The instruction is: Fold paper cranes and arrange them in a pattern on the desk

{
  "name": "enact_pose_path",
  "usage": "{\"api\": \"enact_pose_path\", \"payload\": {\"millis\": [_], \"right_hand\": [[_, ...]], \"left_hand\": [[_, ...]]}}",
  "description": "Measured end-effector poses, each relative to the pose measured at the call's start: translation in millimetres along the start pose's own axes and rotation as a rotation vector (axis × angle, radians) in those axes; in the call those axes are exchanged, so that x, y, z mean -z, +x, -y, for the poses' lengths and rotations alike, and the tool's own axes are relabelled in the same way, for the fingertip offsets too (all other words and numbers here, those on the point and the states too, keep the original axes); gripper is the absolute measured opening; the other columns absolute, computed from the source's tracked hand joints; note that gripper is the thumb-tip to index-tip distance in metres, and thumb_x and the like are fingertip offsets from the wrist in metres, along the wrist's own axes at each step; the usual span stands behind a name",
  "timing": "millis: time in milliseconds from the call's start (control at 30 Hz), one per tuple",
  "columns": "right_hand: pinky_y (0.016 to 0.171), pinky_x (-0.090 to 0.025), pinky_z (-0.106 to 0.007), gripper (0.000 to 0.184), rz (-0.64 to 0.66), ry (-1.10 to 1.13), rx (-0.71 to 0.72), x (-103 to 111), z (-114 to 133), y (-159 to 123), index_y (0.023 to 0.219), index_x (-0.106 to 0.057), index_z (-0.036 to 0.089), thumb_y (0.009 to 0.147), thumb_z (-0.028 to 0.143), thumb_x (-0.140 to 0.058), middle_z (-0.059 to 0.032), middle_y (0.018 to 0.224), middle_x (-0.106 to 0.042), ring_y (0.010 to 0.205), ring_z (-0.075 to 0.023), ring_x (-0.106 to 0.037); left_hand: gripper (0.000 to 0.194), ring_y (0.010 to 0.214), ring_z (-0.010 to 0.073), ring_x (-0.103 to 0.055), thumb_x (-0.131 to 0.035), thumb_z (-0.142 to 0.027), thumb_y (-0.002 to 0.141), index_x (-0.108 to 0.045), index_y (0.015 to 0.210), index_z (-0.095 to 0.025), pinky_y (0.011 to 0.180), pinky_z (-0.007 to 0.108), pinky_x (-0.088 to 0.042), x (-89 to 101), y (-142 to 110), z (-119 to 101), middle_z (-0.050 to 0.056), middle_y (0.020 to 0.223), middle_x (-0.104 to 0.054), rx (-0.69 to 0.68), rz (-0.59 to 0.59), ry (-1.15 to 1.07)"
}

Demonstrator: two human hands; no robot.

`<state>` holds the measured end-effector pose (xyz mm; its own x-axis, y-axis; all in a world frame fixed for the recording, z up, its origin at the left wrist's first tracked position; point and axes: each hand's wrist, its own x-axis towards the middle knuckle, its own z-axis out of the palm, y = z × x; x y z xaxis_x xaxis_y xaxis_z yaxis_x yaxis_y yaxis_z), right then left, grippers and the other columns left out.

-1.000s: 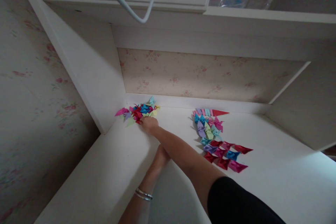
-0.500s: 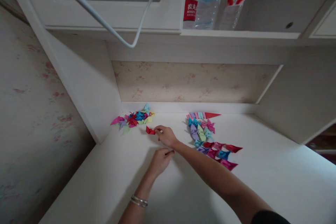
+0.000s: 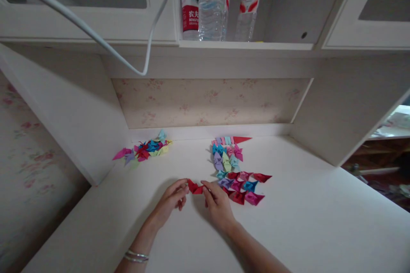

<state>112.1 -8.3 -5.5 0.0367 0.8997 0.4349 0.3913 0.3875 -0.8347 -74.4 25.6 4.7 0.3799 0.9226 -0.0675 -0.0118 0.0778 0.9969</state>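
Note:
A red folded paper piece [image 3: 195,187], shaped like an origami crane, is held between my two hands above the white desk [image 3: 179,239]. My left hand [image 3: 174,196] pinches its left tip between thumb and finger. On the opposite end, my right hand [image 3: 218,204] grips it with thumb and forefinger. Just right of my right hand, several paper cranes in red, pink, blue and purple [image 3: 237,185] lie in rows. Behind these are more green, purple and blue cranes [image 3: 226,160].
A heap of coloured paper cranes [image 3: 147,149] lies at the back left of the desk. Folded strips and a red pointed piece [image 3: 241,139] are at the back. Overhead, a shelf holds plastic bottles [image 3: 212,8], and a white cable [image 3: 105,45] hangs down.
My right hand has drawn the red paper crane back from near the left heap towards me. My left hand has come up and now holds its other end. The view has shifted right.

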Motion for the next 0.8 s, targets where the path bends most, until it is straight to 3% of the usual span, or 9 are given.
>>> {"api": "enact_pose_path", "payload": {"millis": [100,200,333,500,800], "right_hand": [[0.070,-0.044,-0.029,0.029,0.030,-0.008,0.037,2,0,0,0.111,-0.065,0.020,0.094,0.029,-0.043,-0.0051,0.079,-0.064,0.070,-0.0163,-0.058],[0.066,-0.044,-0.028,0.030,0.015,0.033,-0.037,3,-2,1,0.110,-0.066,0.021,0.093,0.031,-0.043,-0.0037,0.075,-0.062,0.065,-0.0154,-0.056],[0.057,-0.044,-0.026,0.031,-0.013,0.146,-0.187,0,-5,-1,0.110,-0.064,0.020,0.093,0.037,-0.044,-0.0024,0.077,-0.061,0.052,-0.0115,-0.052],[0.049,-0.042,-0.024,0.035,-0.047,0.230,-0.250,-2,-4,-1,0.111,-0.064,0.020,0.090,0.042,-0.046,-0.0027,0.077,-0.061,0.048,-0.0106,-0.051],[0.040,-0.034,-0.021,0.038,-0.073,0.350,-0.407,-8,2,-4,0.106,-0.059,0.017,0.087,0.048,-0.049,0.0049,0.047,-0.048,0.041,-0.0118,-0.045]], "left_hand": [[0.036,0.047,0.0076,-0.041,-0.062,-0.045,0.078,-0.063,0.093,-0.013,0.045,0.019,-0.032,-2.9,2,3,-0.005,0.055,-0.046,-0.019,0.009,0.119],[0.034,0.046,0.0077,-0.041,-0.061,-0.046,0.078,-0.065,0.086,-0.013,0.044,0.019,-0.033,-3.7,4,6,-0.005,0.055,-0.046,-0.037,-0.009,0.173],[0.038,0.047,0.0092,-0.047,-0.060,-0.048,0.078,-0.066,0.092,-0.013,0.044,0.020,-0.036,-2.9,6,10,-0.003,0.058,-0.052,0.022,-0.027,0.223],[0.040,0.049,0.0114,-0.052,-0.060,-0.048,0.078,-0.067,0.095,-0.012,0.045,0.021,-0.040,-4.2,6,10,0.000,0.058,-0.057,0.047,-0.043,0.231],[0.036,0.053,0.0119,-0.054,-0.063,-0.044,0.077,-0.066,0.093,-0.013,0.047,0.021,-0.043,-5.8,2,2,0.002,0.064,-0.063,-0.036,-0.163,0.159]]}}
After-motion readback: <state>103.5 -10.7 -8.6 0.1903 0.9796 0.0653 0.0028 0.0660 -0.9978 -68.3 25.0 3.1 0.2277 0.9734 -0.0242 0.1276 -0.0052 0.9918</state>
